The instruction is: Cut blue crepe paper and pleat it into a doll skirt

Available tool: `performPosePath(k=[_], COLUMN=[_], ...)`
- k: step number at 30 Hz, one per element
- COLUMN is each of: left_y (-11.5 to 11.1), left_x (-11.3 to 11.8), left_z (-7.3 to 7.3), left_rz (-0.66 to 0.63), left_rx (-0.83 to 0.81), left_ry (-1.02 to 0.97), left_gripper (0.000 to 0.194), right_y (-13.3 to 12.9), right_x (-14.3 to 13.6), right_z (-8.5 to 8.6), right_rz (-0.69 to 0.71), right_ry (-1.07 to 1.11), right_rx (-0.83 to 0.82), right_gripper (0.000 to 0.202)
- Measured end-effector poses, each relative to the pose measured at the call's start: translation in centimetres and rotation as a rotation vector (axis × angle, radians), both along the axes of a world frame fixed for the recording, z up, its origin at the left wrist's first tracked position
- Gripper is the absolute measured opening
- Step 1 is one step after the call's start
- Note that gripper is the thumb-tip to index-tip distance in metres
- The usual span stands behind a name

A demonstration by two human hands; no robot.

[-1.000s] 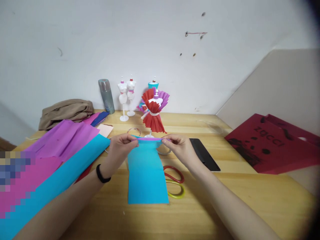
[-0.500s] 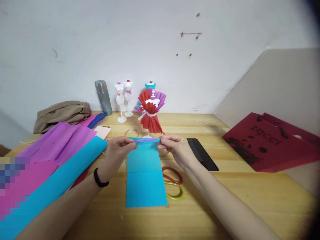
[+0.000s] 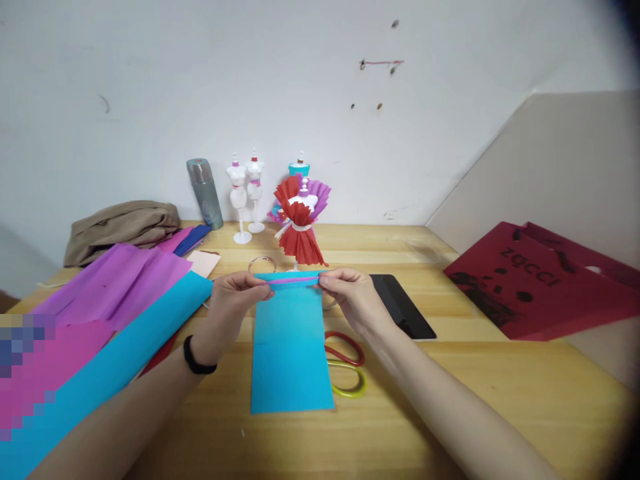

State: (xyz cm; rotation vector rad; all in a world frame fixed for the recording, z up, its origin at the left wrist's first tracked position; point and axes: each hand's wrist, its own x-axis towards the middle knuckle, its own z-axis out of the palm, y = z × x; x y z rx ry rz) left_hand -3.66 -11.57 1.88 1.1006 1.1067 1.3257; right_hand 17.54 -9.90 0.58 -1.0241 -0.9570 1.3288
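A strip of blue crepe paper (image 3: 291, 373) hangs and lies in front of me, its near end flat on the table. Along its far edge runs a narrow folded band with a purple layer showing inside. My left hand (image 3: 235, 297) is closed, pinching the left end of that fold between thumb and fingers. At the right end, my right hand (image 3: 350, 293) pinches the same fold. Scissors (image 3: 347, 380) with one red and one yellow handle loop lie partly under the paper's right side; their blades are hidden.
Small white mannequins (image 3: 239, 197) stand at the back, one wearing a pleated red paper dress (image 3: 303, 247). A flask (image 3: 205, 193) leans left of them. Purple paper (image 3: 120, 280) and a blue paper roll (image 3: 125, 353) lie left. A black tablet (image 3: 405, 307) and red bag (image 3: 540, 287) are right.
The folded band between my fingers has tipped slightly, so its blue top edge shows more above the purple. My pinches stay at both ends. The whole view has shifted a little.
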Motion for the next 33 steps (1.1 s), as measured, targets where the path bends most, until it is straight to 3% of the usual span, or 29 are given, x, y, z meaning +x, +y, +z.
performPosePath(k=[5,16,33], left_y=[0.0,0.2,0.8], left_x=[0.0,-0.1,-0.5], left_z=[0.1,0.0,-0.1], left_rz=[0.012,0.005,-0.007], left_rx=[0.012,-0.018,0.049], left_ry=[0.03,0.007,0.136], left_gripper=[0.011,0.015,0.016], right_y=[0.2,0.3,0.4], right_x=[-0.1,-0.3,-0.3], right_z=[-0.6,-1.2,-1.8], right_rz=[-0.087,-0.1,-0.111], right_ry=[-0.01,-0.036,-0.029], right_rx=[0.033,0.09,0.087], right_gripper=[0.021,0.018,0.017])
